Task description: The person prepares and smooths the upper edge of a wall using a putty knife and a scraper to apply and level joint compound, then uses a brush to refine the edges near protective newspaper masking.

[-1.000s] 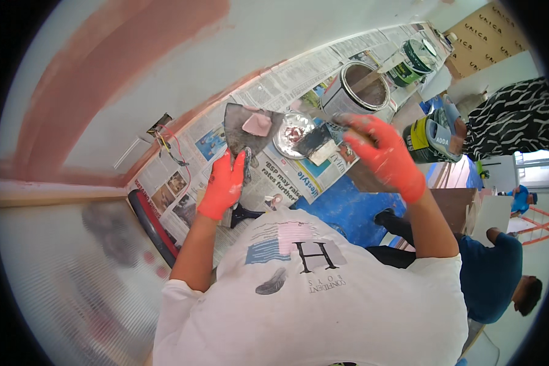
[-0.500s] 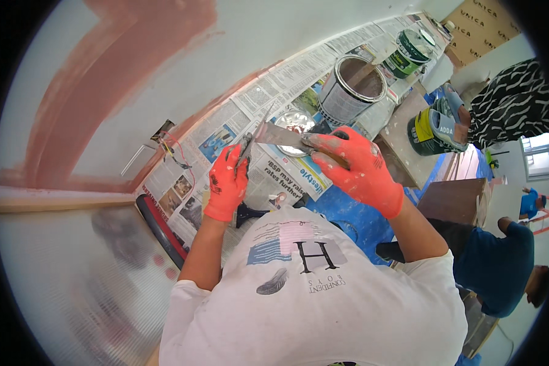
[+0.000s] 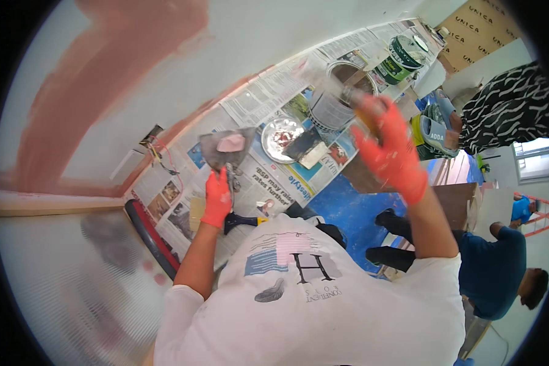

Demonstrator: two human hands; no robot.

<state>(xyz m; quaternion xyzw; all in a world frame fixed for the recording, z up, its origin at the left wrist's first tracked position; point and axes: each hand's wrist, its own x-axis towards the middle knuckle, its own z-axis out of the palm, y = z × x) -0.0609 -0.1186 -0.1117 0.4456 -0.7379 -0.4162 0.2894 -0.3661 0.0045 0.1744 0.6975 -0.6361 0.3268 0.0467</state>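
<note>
Left hand (image 3: 217, 198): clenched on one flat, flared scraper (image 3: 217, 157) bearing one smooth pink lump (image 3: 231, 144), above newspaper sheets (image 3: 250, 105). Right hand (image 3: 391, 152): clasping one motion-blurred tool (image 3: 366, 114). Beyond: one round, shiny lid (image 3: 280, 132); near the tool, one grey cylindrical can (image 3: 330, 114); one green pail (image 3: 391, 70).

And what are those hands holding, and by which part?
The left hand grips a broad scraper by its handle, with pink paste on the blade. The right hand holds a second tool, also by the handle; its far end is blurred.

The right hand (image 3: 394, 154) has swung its blurred tool (image 3: 353, 95) away from the scraper (image 3: 216, 157).
</note>
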